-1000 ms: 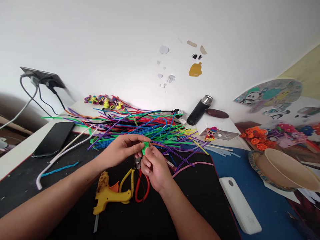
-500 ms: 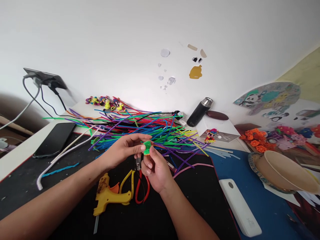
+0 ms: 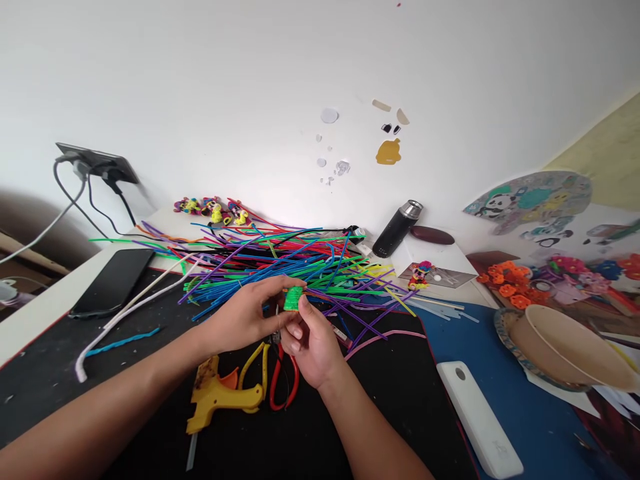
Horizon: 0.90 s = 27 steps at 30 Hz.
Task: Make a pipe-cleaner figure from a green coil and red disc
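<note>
A small green fuzzy piece (image 3: pixel 294 299) is pinched between my two hands, above the black mat. My left hand (image 3: pixel 250 312) grips it from the left, its index finger over the top and its thumb low beside it. On the right side, my right hand (image 3: pixel 315 337) holds it with the thumb against its edge and the other fingers curled beneath. Just below my hands lie red-handled pliers (image 3: pixel 294 387), yellow-handled pliers (image 3: pixel 265 373) and a yellow glue gun (image 3: pixel 215 397).
Behind my hands spreads a pile of coloured pipe cleaners (image 3: pixel 280 257). A black phone (image 3: pixel 117 281) lies left. To the right are a black flask (image 3: pixel 397 230), a white power bank (image 3: pixel 477 417) and a beige bowl (image 3: pixel 575 343). Small figures (image 3: pixel 213 210) sit by the wall.
The green piece has turned between my fingers, and its orange lower edge no longer shows. My left thumb has moved down from its face. The camera view has shifted slightly.
</note>
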{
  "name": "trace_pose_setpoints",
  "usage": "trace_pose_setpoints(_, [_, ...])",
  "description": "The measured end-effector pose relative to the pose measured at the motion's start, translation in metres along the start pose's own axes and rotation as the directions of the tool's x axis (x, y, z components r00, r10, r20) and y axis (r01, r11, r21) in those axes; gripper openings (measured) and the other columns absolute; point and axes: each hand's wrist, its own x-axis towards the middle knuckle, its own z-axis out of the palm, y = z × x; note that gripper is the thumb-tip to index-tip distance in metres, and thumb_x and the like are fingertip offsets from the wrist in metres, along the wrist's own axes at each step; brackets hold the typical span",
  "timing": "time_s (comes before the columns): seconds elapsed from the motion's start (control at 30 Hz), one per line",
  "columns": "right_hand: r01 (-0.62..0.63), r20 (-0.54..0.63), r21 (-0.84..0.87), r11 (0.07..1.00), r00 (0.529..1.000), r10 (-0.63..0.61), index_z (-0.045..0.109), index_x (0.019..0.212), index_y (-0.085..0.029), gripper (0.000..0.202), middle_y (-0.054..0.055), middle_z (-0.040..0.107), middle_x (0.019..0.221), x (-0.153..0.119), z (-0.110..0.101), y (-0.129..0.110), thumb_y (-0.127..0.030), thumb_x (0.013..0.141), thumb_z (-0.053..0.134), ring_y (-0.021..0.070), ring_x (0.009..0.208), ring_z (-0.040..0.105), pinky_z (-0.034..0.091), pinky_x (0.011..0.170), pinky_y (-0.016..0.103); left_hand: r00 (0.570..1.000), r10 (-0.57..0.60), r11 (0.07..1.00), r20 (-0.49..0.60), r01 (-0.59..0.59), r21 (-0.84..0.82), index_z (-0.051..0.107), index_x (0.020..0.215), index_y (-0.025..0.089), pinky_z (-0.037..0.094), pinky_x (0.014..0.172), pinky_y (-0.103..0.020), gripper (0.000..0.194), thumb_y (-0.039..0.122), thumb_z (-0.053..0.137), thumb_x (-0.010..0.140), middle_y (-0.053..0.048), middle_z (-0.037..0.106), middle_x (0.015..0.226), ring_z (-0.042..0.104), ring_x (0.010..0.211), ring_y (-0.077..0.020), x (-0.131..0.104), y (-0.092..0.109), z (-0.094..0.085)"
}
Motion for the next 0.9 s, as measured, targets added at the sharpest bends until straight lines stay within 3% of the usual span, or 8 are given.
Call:
trace_pose_setpoints(0.2, [0.025, -0.01, -0.032, 0.999, 1.0, -0.025, 0.054, 0.072, -0.02, 0.058, -0.01, 0.042, 0.053, -0.001, 0.0006, -0.0012, -0.063, 0.081, 0.093, 0.0058, 0.043, 0.034, 0.022, 0.044, 0.022, 0.999, -0.031, 1.0, 0.031, 0.031, 0.001, 0.068, 0.149, 0.025, 0.059, 0.083, -0.032, 0.054, 0.047, 0.074, 0.099, -0.012, 0.08, 0.13, 0.077, 0.103, -0.0273, -0.0005, -0.0016, -0.0015])
trace_pose_setpoints(0.43, [0.023, -0.008, -0.061, 0.998, 1.0, -0.024, 0.053, 0.072, -0.021, 0.061, -0.009, 0.043, 0.055, -0.0032, 0.0029, -0.0004, -0.069, 0.082, 0.089, 0.0065, 0.043, 0.037, 0.023, 0.045, 0.023, 1.0, 0.008, 0.999, 0.005, -0.008, 0.037, 0.075, 0.137, 0.022, 0.06, 0.077, -0.03, 0.045, 0.048, 0.072, 0.1, -0.012, 0.083, 0.126, 0.079, 0.101, -0.0273, 0.0003, 0.0, -0.0032])
trace_pose_setpoints(0.63, [0.0, 0.002, -0.021, 1.0, 1.0, 0.0, 0.054, 0.071, -0.021, 0.064, -0.009, 0.042, 0.052, -0.0004, 0.0027, -0.0013, -0.075, 0.081, 0.086, 0.0068, 0.042, 0.033, 0.022, 0.043, 0.022, 1.0, 0.02, 1.0, -0.019, -0.02, 0.006, 0.077, 0.135, 0.024, 0.063, 0.084, -0.031, 0.042, 0.047, 0.074, 0.099, -0.011, 0.084, 0.126, 0.081, 0.108, -0.0289, -0.0009, -0.0008, -0.0029])
trace_pose_setpoints(0.9, [-0.021, -0.01, 0.009, 1.0, 1.0, 0.022, 0.056, 0.074, -0.021, 0.063, -0.009, 0.045, 0.051, -0.0012, 0.0037, -0.0019, -0.075, 0.079, 0.088, 0.0062, 0.041, 0.034, 0.022, 0.043, 0.022, 0.996, 0.085, 0.994, -0.039, -0.082, 0.073, 0.077, 0.136, 0.023, 0.06, 0.072, -0.027, 0.041, 0.043, 0.075, 0.1, -0.009, 0.087, 0.109, 0.078, 0.08, -0.0207, -0.0022, -0.006, -0.0013])
